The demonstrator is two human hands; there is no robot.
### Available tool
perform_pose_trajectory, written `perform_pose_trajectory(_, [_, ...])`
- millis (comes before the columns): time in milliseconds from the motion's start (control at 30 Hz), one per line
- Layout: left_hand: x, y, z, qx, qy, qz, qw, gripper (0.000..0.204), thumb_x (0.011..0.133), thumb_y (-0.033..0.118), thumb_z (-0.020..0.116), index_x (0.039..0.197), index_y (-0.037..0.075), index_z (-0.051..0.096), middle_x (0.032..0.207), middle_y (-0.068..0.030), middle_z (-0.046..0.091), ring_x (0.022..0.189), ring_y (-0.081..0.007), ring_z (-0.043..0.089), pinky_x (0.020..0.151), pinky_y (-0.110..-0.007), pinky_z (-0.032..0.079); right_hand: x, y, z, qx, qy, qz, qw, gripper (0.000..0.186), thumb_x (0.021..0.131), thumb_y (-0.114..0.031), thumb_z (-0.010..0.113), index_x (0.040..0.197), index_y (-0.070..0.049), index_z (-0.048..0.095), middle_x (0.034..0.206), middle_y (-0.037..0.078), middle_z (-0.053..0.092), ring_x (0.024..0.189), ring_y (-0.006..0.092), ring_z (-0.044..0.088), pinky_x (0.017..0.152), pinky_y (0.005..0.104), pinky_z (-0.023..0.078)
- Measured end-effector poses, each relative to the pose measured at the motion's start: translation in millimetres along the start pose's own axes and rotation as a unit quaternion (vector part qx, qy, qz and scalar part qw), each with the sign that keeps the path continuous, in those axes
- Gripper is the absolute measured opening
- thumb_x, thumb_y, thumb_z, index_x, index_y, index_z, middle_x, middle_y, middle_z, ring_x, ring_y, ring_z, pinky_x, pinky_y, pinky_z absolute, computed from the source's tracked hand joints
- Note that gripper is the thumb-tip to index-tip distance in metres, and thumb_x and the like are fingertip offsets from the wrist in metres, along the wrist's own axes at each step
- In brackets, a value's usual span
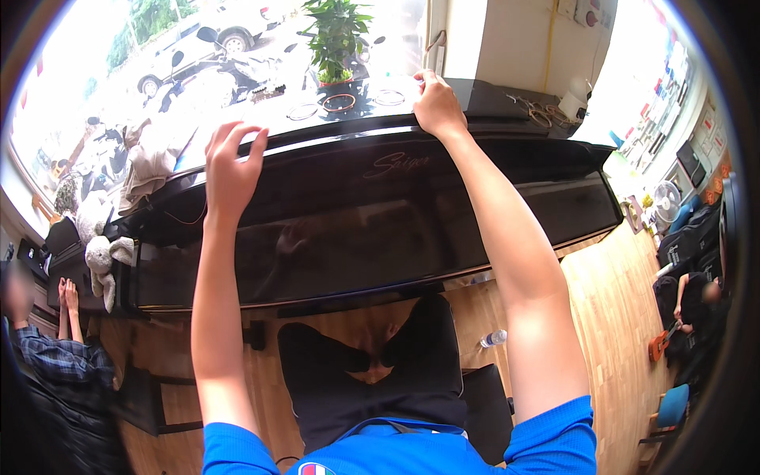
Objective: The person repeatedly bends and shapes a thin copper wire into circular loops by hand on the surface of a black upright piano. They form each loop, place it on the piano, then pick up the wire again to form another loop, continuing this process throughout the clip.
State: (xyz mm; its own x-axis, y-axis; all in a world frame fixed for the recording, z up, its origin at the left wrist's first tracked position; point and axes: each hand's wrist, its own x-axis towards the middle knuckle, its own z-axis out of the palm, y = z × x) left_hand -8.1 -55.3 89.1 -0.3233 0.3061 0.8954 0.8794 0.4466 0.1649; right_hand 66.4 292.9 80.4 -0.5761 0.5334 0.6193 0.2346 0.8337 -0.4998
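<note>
In front of me stands a glossy black piano (317,253) with its front closed. My left hand (232,170) is over its upper left edge, thumb and fingers apart, with nothing visible in them. A thin reddish wire (190,222) curves beside my left wrist; whether it touches is unclear. My right hand (437,104) is at the piano's top edge, fingers bent together. What they pinch, if anything, is too small to make out. Between the hands on the piano top lie a brown coiled ring (339,103) and two paler coils (389,97).
A potted plant (336,39) stands behind the coils, by the window. Tangled cords (542,115) lie on the right end. Plush toys (100,257) and a cloth (150,162) are at left. A bottle (493,339) is on the floor. Other people sit at left and far right.
</note>
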Motion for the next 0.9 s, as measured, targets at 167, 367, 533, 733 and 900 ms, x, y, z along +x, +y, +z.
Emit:
perform_pose_trajectory(167, [57.9, -3.1, 52.3, 0.002, -0.196, 0.012, 0.981, 0.024, 0.091, 0.026, 0.070, 0.099, 0.004, 0.075, 0.114, -0.0152, 0.068, 0.109, -0.0346, 0.063, 0.099, -0.044, 0.046, -1.8, -8.1, -6.7, -0.017, -0.012, 0.018, 1.000, 0.030, 0.095, -0.017, 0.053, 0.122, -0.007, 0.060, 0.117, 0.014, 0.067, 0.109, 0.0314, 0.065, 0.095, 0.0433, 0.051])
perform_pose_trajectory(367, [70.2, -9.0, 80.9, 0.061, -0.309, -0.045, 0.948, 0.025, 0.095, 0.017, 0.060, 0.110, 0.003, 0.073, 0.125, -0.0172, 0.065, 0.122, -0.0345, 0.056, 0.108, -0.042, 0.042, -7.4, -15.4, -9.7, -0.021, -0.030, 0.018, 0.999, 0.032, 0.096, -0.019, 0.051, 0.125, -0.009, 0.059, 0.124, 0.018, 0.065, 0.116, 0.0369, 0.061, 0.100, 0.0454, 0.049])
perform_pose_trajectory(533, [74.0, -29.6, 60.1, 0.101, -0.407, 0.042, 0.907, 0.023, 0.094, 0.012, 0.060, 0.113, 0.007, 0.070, 0.136, -0.0116, 0.058, 0.132, -0.0296, 0.049, 0.114, -0.040, 0.037, -6.5, -16.2, -10.5, -0.028, -0.031, 0.032, 0.999, 0.030, 0.098, -0.020, 0.050, 0.123, -0.010, 0.061, 0.130, 0.014, 0.063, 0.117, 0.0356, 0.061, 0.099, 0.0457, 0.050])
perform_pose_trajectory(733, [77.8, -21.5, 52.8, 0.197, -0.393, 0.133, 0.888, 0.011, 0.094, 0.015, 0.063, 0.097, 0.008, 0.071, 0.128, -0.0047, 0.061, 0.125, -0.0248, 0.053, 0.107, -0.042, 0.040, -5.6, -17.3, -10.0, -0.021, -0.030, 0.022, 0.999, 0.031, 0.098, -0.023, 0.052, 0.124, -0.009, 0.060, 0.127, 0.013, 0.064, 0.115, 0.0337, 0.062, 0.099, 0.0444, 0.050])
perform_pose_trajectory(900, [66.3, 27.3, 31.7, -0.034, -0.265, -0.030, 0.963, 0.020, 0.097, 0.017, 0.060, 0.105, 0.000, 0.066, 0.099, -0.0161, 0.070, 0.094, -0.0315, 0.067, 0.092, -0.041, 0.050, -6.3, -10.8, -8.4, -0.015, -0.010, 0.003, 1.000, 0.028, 0.096, -0.020, 0.054, 0.120, -0.008, 0.061, 0.118, 0.013, 0.067, 0.110, 0.0322, 0.065, 0.095, 0.0438, 0.051])
